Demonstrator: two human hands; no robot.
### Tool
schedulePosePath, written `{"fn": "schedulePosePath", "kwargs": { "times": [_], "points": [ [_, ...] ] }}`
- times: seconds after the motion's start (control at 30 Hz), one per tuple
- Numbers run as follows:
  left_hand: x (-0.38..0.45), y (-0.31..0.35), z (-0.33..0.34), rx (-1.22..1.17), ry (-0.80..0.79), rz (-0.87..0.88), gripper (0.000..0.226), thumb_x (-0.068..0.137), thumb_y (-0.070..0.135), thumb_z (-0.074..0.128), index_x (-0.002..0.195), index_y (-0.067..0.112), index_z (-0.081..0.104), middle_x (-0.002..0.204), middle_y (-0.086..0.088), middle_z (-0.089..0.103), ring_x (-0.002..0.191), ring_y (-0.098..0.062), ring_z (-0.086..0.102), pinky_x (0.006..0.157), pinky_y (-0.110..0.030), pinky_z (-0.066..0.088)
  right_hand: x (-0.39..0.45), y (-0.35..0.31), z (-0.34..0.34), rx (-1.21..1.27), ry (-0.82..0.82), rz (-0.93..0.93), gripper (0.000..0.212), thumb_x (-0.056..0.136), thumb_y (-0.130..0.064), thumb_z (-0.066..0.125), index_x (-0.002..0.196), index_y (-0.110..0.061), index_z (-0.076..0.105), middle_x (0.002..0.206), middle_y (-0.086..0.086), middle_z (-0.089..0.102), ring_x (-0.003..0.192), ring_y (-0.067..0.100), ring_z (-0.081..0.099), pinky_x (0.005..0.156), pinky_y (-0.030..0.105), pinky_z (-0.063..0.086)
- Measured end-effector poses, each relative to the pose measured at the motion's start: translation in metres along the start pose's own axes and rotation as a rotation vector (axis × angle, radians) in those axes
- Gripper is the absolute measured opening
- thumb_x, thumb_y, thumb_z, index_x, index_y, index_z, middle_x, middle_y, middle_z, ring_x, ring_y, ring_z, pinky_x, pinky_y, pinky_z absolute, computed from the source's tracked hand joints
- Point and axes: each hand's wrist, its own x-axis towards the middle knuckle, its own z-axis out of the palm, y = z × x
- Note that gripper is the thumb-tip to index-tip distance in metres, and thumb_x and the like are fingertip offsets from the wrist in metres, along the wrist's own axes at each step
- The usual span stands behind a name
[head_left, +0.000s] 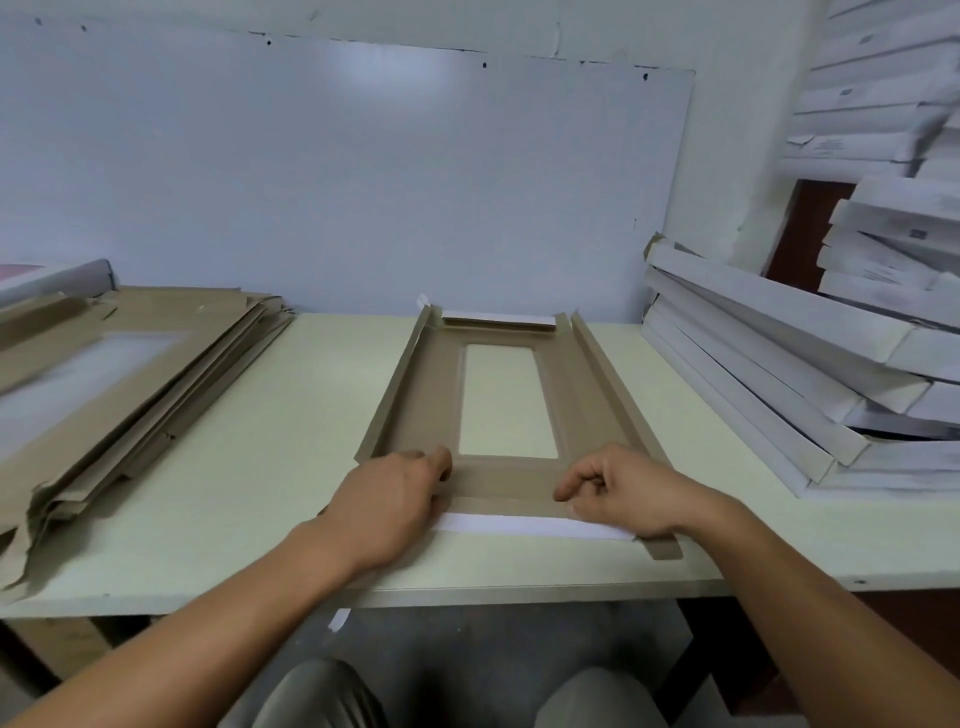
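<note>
Leftmost, a stack (130, 374) of flat brown card lies on the tabletop (291, 467), well apart from the work. Next comes the left grip (387, 499), palm down, its fingers curled onto the left end of the near flap (506, 506). The thumb is hidden, so I cannot tell whether it pinches the card or only presses it. The blank (426, 395) itself lies flat in the middle of the tabletop, lengthwise away from the person, with a window cut in it and both long side walls creased upward. Along the flap's near edge runs a white strip (519, 526), likely the liner of an adhesive band. The right grip (618, 491) is closed on the flap's right end, forefinger and thumb pinching the card just above the strip. Finished white boxes (779, 374) are piled at the far right. The step in hand looks like creasing the near flap along its fold line. The next move probably calls for both ends to rise together, so that the crease runs straight and the strip stays clean for sticking.
</note>
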Motion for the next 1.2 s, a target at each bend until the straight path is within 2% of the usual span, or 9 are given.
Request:
{"fn": "schedulePosePath", "kwargs": {
  "times": [0.2, 0.33, 0.4, 0.53, 0.73, 0.83, 0.93, 1.1, 1.2],
  "points": [
    [-0.004, 0.018, 0.014, 0.166, 0.077, 0.192, 0.031, 0.092, 0.015, 0.039, 0.118, 0.024, 0.055, 0.121, 0.002, 0.053, 0.109, -0.024, 0.048, 0.079, -0.032, 0.036, -0.006, -0.012, 0.034, -0.354, 0.196, -0.152, 0.034, 0.094, -0.019, 0.057, 0.126, -0.027, 0.064, 0.119, -0.014, 0.059, 0.107, 0.001, 0.053, 0.095, 0.019, 0.039],
    [-0.009, 0.028, 0.019, -0.086, -0.033, 0.423, 0.042, 0.095, 0.016, 0.046, 0.136, 0.018, 0.053, 0.144, -0.001, 0.048, 0.132, -0.019, 0.043, 0.108, -0.025, 0.032, -0.02, -0.032, 0.073, -0.316, 0.152, -0.278, 0.049, 0.105, -0.038, 0.042, 0.145, -0.01, 0.046, 0.151, 0.003, 0.042, 0.141, 0.018, 0.032, 0.11, 0.007, 0.007],
    [-0.013, 0.03, 0.023, -0.159, -0.085, 0.427, 0.047, 0.099, 0.022, 0.045, 0.145, 0.013, 0.044, 0.152, -0.004, 0.042, 0.14, -0.018, 0.036, 0.117, -0.026, 0.024, -0.028, -0.035, 0.088, -0.351, 0.09, -0.223, 0.071, 0.104, -0.054, 0.03, 0.158, -0.009, 0.019, 0.166, 0.003, 0.014, 0.153, 0.015, 0.006, 0.118, 0.015, -0.004],
    [-0.024, 0.023, 0.03, 0.111, -0.084, 0.278, 0.059, 0.104, 0.046, 0.019, 0.153, 0.013, 0.028, 0.161, -0.008, 0.024, 0.148, -0.022, 0.023, 0.122, -0.032, 0.009, -0.038, -0.029, 0.092, -0.526, 0.061, -0.075, 0.084, 0.098, -0.068, 0.016, 0.159, -0.015, -0.009, 0.167, 0.001, -0.017, 0.152, 0.012, -0.019, 0.119, 0.027, -0.015],
    [-0.028, -0.005, 0.015, 0.236, -0.016, 0.226, 0.05, 0.101, 0.046, 0.014, 0.13, 0.025, 0.049, 0.146, 0.006, 0.045, 0.135, -0.014, 0.04, 0.118, -0.036, 0.011, -0.053, -0.006, 0.069, -0.533, 0.003, 0.065, 0.093, 0.088, -0.076, 0.004, 0.158, -0.017, -0.015, 0.164, -0.002, -0.024, 0.149, 0.01, -0.025, 0.12, 0.03, -0.014],
    [-0.03, -0.015, 0.01, 0.282, -0.016, 0.206, 0.05, 0.098, 0.048, 0.013, 0.117, 0.026, 0.054, 0.132, 0.011, 0.052, 0.132, -0.01, 0.041, 0.116, -0.032, 0.014, -0.057, 0.005, 0.062, -0.528, 0.001, 0.101, 0.097, 0.083, -0.077, 0.0, 0.158, -0.018, -0.015, 0.164, -0.004, -0.025, 0.148, 0.009, -0.026, 0.12, 0.03, -0.014],
    [-0.027, -0.02, 0.006, 0.282, -0.017, 0.207, 0.046, 0.101, 0.046, 0.02, 0.108, 0.025, 0.06, 0.123, 0.01, 0.055, 0.123, -0.013, 0.044, 0.111, -0.026, 0.023, -0.056, 0.008, 0.058, -0.556, 0.038, 0.124, 0.082, 0.097, -0.067, 0.008, 0.159, -0.018, -0.009, 0.166, -0.002, -0.017, 0.151, 0.011, -0.019, 0.121, 0.029, -0.012],
    [-0.016, -0.018, -0.006, 0.264, -0.08, 0.237, 0.041, 0.103, 0.04, 0.033, 0.098, 0.016, 0.066, 0.112, 0.003, 0.057, 0.107, -0.016, 0.046, 0.088, -0.03, 0.041, -0.046, 0.001, 0.056, -0.626, 0.218, -0.007, 0.056, 0.105, -0.051, 0.025, 0.148, -0.018, 0.035, 0.156, -0.005, 0.029, 0.143, 0.013, 0.023, 0.119, 0.027, 0.014],
    [-0.012, -0.015, -0.011, 0.3, -0.118, 0.283, 0.037, 0.104, 0.037, 0.033, 0.1, 0.014, 0.062, 0.106, -0.003, 0.057, 0.098, -0.022, 0.052, 0.082, -0.037, 0.044, -0.039, -0.008, 0.057, -0.521, 0.231, -0.098, 0.044, 0.103, -0.047, 0.036, 0.139, -0.027, 0.049, 0.147, -0.01, 0.039, 0.134, 0.009, 0.031, 0.107, 0.024, 0.029]
  ]
}}
